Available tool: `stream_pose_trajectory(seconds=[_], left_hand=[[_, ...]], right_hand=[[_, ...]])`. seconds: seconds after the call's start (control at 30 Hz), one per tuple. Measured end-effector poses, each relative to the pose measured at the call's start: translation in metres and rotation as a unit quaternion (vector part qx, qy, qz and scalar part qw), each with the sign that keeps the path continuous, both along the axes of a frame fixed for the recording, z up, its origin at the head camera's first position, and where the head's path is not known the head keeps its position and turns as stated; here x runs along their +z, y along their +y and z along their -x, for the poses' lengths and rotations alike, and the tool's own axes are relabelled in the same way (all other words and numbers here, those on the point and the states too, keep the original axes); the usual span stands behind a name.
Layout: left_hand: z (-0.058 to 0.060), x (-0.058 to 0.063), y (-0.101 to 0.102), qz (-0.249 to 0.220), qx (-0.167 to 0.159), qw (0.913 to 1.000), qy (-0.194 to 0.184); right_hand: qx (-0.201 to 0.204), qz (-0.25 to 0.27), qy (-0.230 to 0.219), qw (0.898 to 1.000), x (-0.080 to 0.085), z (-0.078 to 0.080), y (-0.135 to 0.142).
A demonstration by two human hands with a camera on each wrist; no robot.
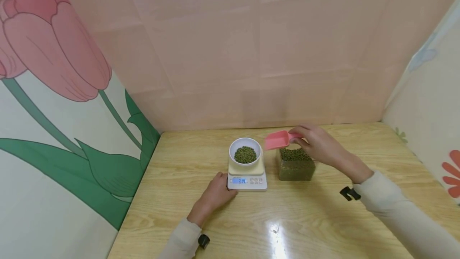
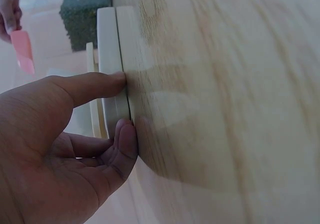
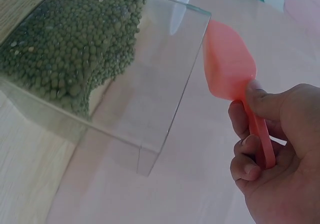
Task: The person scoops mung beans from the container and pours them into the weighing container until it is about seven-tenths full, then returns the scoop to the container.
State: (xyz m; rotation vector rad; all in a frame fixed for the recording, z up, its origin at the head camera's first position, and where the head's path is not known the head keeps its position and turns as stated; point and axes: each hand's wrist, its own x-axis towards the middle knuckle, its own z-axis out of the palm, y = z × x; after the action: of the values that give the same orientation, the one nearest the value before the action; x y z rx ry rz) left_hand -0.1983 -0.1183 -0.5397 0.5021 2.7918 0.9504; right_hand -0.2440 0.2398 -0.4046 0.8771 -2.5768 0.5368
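Note:
A kitchen scale (image 1: 237, 170) with a lit display reading about 314 stands on the table. On it sits a white bowl (image 1: 235, 146) partly filled with green mung beans (image 1: 245, 155). My left hand (image 1: 217, 193) holds the scale's front left corner, thumb and fingers bent against its edges in the left wrist view. Raised above the table, my right hand (image 1: 318, 143) grips the handle of a pink scoop (image 3: 227, 59). The scoop's tray looks empty and hangs between the bowl and a clear box (image 1: 296, 174), which holds more mung beans (image 3: 70, 39).
The wooden table (image 1: 172, 163) ends at a pink-covered back wall (image 1: 215, 71). A tulip mural (image 1: 54, 43) covers the left wall, and a wall with flower pictures stands at right. The box is right of the scale, a small gap between them.

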Motion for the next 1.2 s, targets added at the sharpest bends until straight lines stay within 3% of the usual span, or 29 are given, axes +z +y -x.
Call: stream_pose_trajectory(seconds=[0.43,1.2], left_hand=[[0.002,-0.001,0.0,0.001,-0.001,1.0,0.004],[0.0,0.0,-0.001,0.002,0.007,1.0,-0.001]], right_hand=[[0.015,0.006,0.05,0.999,0.002,-0.002,0.016],[-0.011,-0.006,0.056,0.998,0.004,-0.013,0.042]])
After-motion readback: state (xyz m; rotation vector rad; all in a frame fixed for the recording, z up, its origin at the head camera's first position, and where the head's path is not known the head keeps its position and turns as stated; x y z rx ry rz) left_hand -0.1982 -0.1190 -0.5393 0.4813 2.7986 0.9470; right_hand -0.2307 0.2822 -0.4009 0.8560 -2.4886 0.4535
